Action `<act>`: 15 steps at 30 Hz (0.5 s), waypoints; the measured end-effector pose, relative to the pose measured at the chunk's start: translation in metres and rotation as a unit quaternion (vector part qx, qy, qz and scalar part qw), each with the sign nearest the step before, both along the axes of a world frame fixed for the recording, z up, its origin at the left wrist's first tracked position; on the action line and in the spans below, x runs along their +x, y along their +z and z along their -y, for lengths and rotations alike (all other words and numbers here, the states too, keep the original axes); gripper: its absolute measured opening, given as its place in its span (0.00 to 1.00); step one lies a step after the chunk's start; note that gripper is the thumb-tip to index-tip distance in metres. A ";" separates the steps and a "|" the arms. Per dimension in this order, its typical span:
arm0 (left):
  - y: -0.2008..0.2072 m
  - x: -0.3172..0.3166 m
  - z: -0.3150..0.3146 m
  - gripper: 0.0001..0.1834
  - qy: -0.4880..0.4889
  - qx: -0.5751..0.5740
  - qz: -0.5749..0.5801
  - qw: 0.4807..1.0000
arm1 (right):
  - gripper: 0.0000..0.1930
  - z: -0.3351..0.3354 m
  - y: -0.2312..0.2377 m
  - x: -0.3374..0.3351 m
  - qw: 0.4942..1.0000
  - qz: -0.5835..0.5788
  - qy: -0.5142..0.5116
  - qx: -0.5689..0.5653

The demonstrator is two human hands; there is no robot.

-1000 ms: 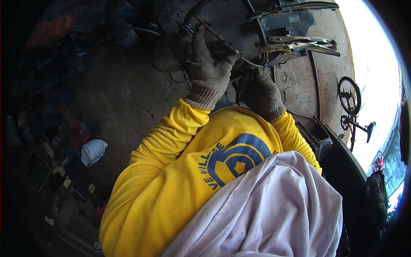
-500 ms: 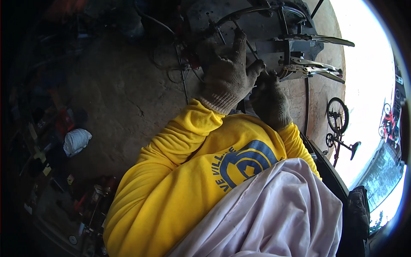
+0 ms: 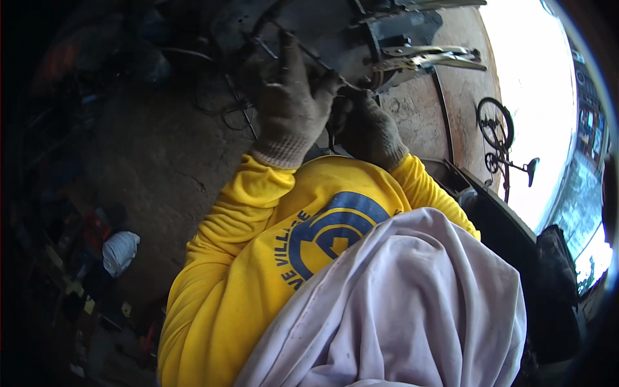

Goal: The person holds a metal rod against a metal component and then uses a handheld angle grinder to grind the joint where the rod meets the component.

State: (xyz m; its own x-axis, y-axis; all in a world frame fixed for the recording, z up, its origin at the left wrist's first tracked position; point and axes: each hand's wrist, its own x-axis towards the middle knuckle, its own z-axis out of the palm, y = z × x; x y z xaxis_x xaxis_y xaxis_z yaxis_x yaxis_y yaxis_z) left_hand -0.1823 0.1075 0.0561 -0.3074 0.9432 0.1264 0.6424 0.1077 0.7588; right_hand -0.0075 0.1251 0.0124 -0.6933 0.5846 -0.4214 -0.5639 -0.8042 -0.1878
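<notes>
Hands (image 3: 290, 116) leftward in view (bicycle (image 3: 493, 161) too)

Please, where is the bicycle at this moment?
In the head view, the bicycle is toward the right side, lower in the picture than the locking pliers and right of the gloved right hand.

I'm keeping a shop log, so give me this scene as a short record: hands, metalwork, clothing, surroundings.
Left hand: gloved, index finger and thumb spread at a thin metal rod
Right hand: gloved, curled near the rod's lower end; grip unclear
Metalwork: dark metal surface, locking pliers at its right
Clothing: yellow sweatshirt, pale cloth in front
Surroundings: bicycle at picture right, white bundle at left
</notes>
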 end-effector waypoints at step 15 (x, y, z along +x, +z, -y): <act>-0.010 0.001 0.002 0.52 0.023 -0.003 0.173 0.985 | 0.19 0.001 -0.008 -0.001 0.989 0.116 0.042 0.077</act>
